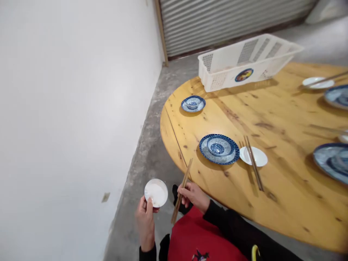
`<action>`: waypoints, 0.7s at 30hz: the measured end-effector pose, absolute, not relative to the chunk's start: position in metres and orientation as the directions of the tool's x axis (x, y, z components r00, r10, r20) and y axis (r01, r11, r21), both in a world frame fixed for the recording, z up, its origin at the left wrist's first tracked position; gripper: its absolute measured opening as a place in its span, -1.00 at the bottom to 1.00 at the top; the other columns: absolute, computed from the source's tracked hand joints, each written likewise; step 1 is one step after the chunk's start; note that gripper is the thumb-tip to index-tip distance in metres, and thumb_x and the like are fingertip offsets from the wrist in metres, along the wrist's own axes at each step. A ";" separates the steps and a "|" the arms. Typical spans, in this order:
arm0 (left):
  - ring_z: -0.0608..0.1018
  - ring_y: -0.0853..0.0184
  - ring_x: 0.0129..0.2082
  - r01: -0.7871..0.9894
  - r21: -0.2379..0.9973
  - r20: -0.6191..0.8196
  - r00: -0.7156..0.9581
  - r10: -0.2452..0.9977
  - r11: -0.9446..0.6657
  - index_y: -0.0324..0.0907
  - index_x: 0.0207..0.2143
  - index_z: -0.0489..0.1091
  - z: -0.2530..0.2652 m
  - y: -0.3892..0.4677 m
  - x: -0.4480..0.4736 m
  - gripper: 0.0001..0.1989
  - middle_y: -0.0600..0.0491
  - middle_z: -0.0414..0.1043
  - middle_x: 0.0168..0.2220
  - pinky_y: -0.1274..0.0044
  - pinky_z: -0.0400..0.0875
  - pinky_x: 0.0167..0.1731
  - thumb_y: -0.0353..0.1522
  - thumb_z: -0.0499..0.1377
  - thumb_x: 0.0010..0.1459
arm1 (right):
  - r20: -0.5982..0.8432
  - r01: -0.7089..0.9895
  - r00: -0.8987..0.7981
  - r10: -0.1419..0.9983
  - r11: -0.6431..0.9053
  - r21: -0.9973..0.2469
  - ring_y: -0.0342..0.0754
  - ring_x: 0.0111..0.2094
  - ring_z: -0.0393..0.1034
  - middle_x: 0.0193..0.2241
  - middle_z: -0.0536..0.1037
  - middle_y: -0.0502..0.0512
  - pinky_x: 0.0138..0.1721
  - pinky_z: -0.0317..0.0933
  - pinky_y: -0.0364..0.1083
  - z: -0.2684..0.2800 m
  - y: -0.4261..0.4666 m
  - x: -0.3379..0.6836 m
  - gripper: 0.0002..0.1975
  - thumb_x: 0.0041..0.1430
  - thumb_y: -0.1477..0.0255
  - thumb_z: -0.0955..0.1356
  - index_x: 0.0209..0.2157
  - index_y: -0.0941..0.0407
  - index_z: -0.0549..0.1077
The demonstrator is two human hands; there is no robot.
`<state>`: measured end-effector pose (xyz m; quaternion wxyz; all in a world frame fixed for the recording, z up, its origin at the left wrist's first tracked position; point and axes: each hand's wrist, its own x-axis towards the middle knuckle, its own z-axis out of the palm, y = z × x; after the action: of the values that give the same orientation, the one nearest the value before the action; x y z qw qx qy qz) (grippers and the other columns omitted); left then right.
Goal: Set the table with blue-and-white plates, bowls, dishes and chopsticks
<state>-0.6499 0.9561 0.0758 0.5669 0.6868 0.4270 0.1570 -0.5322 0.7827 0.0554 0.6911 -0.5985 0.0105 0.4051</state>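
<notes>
Low in the head view, my left hand (145, 217) grips a small white dish (156, 192) by its near edge, thumb on top. To its right, my right hand (194, 195) pinches a pair of chopsticks (181, 194) that slant up toward the table edge. Both hands are off the table, over the floor and a red apron (206, 239). On the table just beyond lies a blue-patterned plate (205, 156) with a matching bowl (217, 146) on it. Beside that plate, another white dish (259, 157) has chopsticks (254, 165) resting across it.
A round wooden table (233, 112) fills the right side. A smaller blue plate with a bowl (193, 103) stands near its left edge. Behind is a white plastic basket (225, 80). More place settings (335, 161) lie at right. A white wall (67, 127) rises on the left.
</notes>
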 end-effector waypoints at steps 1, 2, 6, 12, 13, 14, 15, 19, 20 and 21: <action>0.59 0.26 -0.49 0.429 0.903 -0.281 0.600 0.749 -0.006 -0.26 -0.16 0.52 0.080 0.969 -0.637 -0.43 -0.06 0.60 -0.36 0.54 0.44 -0.56 0.02 0.31 -0.04 | -0.492 -0.575 0.674 0.551 -0.028 -0.818 -0.17 -0.71 0.29 -0.74 0.38 -0.07 -0.70 0.18 -0.20 0.058 0.798 -0.519 -0.68 -0.17 0.12 0.36 -0.52 0.10 0.33; 0.58 0.27 -0.49 0.449 0.893 -0.290 0.614 0.734 -0.023 -0.27 -0.16 0.52 0.085 0.981 -0.624 -0.42 -0.05 0.60 -0.36 0.53 0.44 -0.55 0.03 0.30 -0.04 | -0.483 -0.575 0.673 0.560 -0.014 -0.818 -0.18 -0.72 0.28 -0.75 0.38 -0.07 -0.70 0.19 -0.20 0.061 0.812 -0.507 -0.69 -0.17 0.13 0.36 -0.52 0.10 0.33; 0.56 0.29 -0.51 0.482 0.871 -0.319 0.702 0.637 -0.095 -0.24 -0.21 0.50 0.097 1.018 -0.570 -0.52 0.00 0.57 -0.39 0.51 0.47 -0.50 -0.03 0.26 0.01 | -0.460 -0.569 0.714 0.528 0.055 -0.820 -0.18 -0.73 0.26 -0.75 0.38 -0.07 -0.69 0.19 -0.20 0.074 0.845 -0.468 -0.70 -0.13 0.14 0.36 -0.51 0.10 0.33; 0.53 0.35 -0.51 0.410 0.895 -0.318 0.863 0.393 -0.175 -0.22 -0.20 0.50 0.092 1.041 -0.474 -0.64 0.06 0.53 -0.42 0.56 0.46 -0.51 -0.13 0.21 0.10 | -0.483 -0.535 0.838 0.255 0.210 -0.818 -0.16 -0.70 0.30 -0.72 0.41 -0.06 -0.67 0.23 -0.19 0.076 0.849 -0.436 -0.64 -0.11 0.11 0.41 -0.45 0.12 0.37; 0.53 0.35 -0.51 0.393 0.901 -0.313 0.883 0.349 -0.184 -0.23 -0.19 0.49 0.091 1.044 -0.456 -0.64 0.06 0.53 -0.42 0.56 0.46 -0.52 -0.14 0.20 0.11 | -0.492 -0.528 0.848 0.197 0.232 -0.817 -0.16 -0.69 0.31 -0.71 0.41 -0.05 -0.67 0.24 -0.19 0.074 0.848 -0.431 -0.63 -0.11 0.10 0.42 -0.45 0.12 0.38; 0.52 0.36 -0.51 0.377 0.906 -0.309 0.901 0.306 -0.194 -0.23 -0.18 0.49 0.090 1.046 -0.439 -0.64 0.07 0.52 -0.42 0.56 0.46 -0.52 -0.14 0.20 0.11 | -0.502 -0.521 0.853 0.139 0.256 -0.814 -0.15 -0.68 0.32 -0.71 0.41 -0.05 -0.67 0.25 -0.19 0.072 0.848 -0.426 -0.62 -0.12 0.09 0.44 -0.45 0.13 0.39; 0.52 0.36 -0.52 0.362 0.909 -0.304 0.915 0.264 -0.205 -0.24 -0.18 0.49 0.090 1.048 -0.421 -0.64 0.07 0.51 -0.42 0.57 0.46 -0.53 -0.15 0.20 0.11 | -0.513 -0.514 0.854 0.084 0.282 -0.810 -0.15 -0.68 0.33 -0.70 0.41 -0.05 -0.66 0.25 -0.18 0.070 0.847 -0.420 -0.60 -0.13 0.09 0.46 -0.46 0.13 0.39; 0.51 0.38 -0.54 0.301 0.921 -0.295 0.953 0.063 -0.247 -0.25 -0.18 0.49 0.083 1.059 -0.348 -0.65 0.10 0.46 -0.46 0.58 0.45 -0.53 -0.18 0.19 0.10 | -0.537 -0.473 0.838 -0.101 0.356 -0.806 -0.14 -0.65 0.36 -0.66 0.43 -0.03 -0.65 0.27 -0.18 0.065 0.855 -0.397 -0.57 -0.19 0.10 0.52 -0.47 0.13 0.40; 0.51 0.38 -0.54 0.284 0.924 -0.293 0.956 0.004 -0.256 -0.25 -0.19 0.49 0.080 1.062 -0.329 -0.67 0.10 0.46 -0.46 0.58 0.44 -0.53 -0.19 0.18 0.11 | -0.540 -0.463 0.829 -0.147 0.363 -0.809 -0.13 -0.65 0.37 -0.66 0.44 -0.02 -0.65 0.28 -0.18 0.065 0.859 -0.391 -0.57 -0.19 0.10 0.53 -0.47 0.13 0.40; 0.52 0.38 -0.54 0.266 0.926 -0.291 0.955 -0.057 -0.266 -0.25 -0.20 0.48 0.078 1.064 -0.310 -0.68 0.10 0.45 -0.47 0.59 0.43 -0.53 -0.20 0.17 0.11 | -0.544 -0.452 0.816 -0.195 0.371 -0.811 -0.13 -0.65 0.37 -0.65 0.45 0.00 -0.65 0.29 -0.17 0.066 0.864 -0.386 -0.57 -0.20 0.10 0.54 -0.47 0.13 0.41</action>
<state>-0.3103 1.0641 0.0777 0.6021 0.7842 0.0667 -0.1343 -0.3863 0.8643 0.0661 0.7749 -0.5547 0.2915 0.0826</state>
